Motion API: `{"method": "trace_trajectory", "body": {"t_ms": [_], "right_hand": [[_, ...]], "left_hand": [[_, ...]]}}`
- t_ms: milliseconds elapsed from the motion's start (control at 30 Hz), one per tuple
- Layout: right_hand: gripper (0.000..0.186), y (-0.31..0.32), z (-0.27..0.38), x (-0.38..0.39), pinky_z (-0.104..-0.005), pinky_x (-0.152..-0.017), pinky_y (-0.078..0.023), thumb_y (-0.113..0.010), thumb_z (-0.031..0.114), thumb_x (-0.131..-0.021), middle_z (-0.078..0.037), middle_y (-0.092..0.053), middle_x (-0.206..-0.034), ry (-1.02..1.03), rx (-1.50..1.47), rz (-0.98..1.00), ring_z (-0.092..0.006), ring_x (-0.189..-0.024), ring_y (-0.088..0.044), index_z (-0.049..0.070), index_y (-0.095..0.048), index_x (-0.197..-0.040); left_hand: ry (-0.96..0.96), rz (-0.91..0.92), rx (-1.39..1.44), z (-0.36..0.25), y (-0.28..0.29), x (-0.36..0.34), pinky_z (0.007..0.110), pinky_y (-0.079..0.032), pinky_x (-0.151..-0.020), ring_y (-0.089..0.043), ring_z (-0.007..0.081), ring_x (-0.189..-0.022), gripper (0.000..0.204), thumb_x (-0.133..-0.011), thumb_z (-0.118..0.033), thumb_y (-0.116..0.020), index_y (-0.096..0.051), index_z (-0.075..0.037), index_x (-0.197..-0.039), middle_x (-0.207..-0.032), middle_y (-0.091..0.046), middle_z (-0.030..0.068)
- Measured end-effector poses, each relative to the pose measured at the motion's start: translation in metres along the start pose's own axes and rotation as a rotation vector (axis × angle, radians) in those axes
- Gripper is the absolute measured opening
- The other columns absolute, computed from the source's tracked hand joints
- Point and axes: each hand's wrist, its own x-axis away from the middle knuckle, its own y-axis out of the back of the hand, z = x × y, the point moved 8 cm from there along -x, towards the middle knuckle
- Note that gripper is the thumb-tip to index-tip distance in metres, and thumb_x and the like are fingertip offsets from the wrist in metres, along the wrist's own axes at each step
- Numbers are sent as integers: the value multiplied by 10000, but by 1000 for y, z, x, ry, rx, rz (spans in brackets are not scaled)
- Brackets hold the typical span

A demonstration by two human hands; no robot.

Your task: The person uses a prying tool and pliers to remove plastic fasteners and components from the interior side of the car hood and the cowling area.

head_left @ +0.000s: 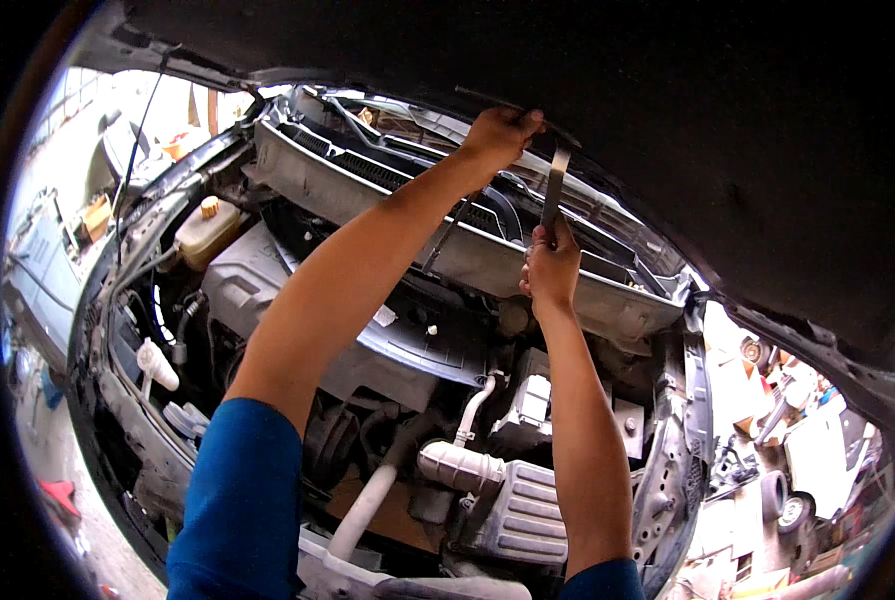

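Head view: under the dark hood lining (727,180) and over the engine bay (679,440), the left hand (502,138) is raised against the lining with its fingers curled in, though whether anything is gripped cannot be told, while the right hand (552,265) is wrapped around the lower end of a flat metal bar (554,190). Above the right hand and below and right of the left, the bar is held nearly upright, its long axis tilted slightly rightward, its bright tip pointed up toward the lining.
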Motion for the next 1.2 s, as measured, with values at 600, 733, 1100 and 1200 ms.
{"method": "trace_trajectory", "body": {"t_ms": [600, 733, 1100, 1200], "right_hand": [[314, -23, -12, 0, -289, -489, -443, -459, 98, -964, -76, -590, -724, 93, -70, -24, -160, -550, -563, 76, -511, -1274], [222, -24, 17, 22, -303, -395, -404, -451, 128, -974, -43, -504, -616, -49, -195, 103, -139, -455, -503, 91, -497, -1188], [398, 14, 105, 56, -394, -580, -532, -571, 168, -885, -194, -636, -764, 447, 863, 66, -269, -637, -654, 28, -474, -1244], [465, 15, 115, 58, -463, -763, -548, -533, 122, -881, -253, -662, -909, 375, 1167, 118, -366, -823, -679, 35, -456, -1331]], "left_hand": [[-295, -379, -413, 25, -9, -18, 362, -491, -707, -680, 278, -805, 332, -836, -327, -722, -689, 3, -856, -821, -699, 167], [-252, -456, -464, 29, -7, -19, 388, -503, -726, -682, 322, -845, 317, -817, -324, -736, -695, -13, -866, -855, -700, 176], [-309, -486, -455, 46, -5, -29, 428, -506, -748, -662, 354, -896, 405, -811, -473, -696, -703, -83, -918, -892, -699, 152], [-314, -507, -472, 52, -3, -31, 436, -507, -747, -650, 377, -897, 405, -823, -470, -678, -692, -78, -926, -885, -690, 167]]}}
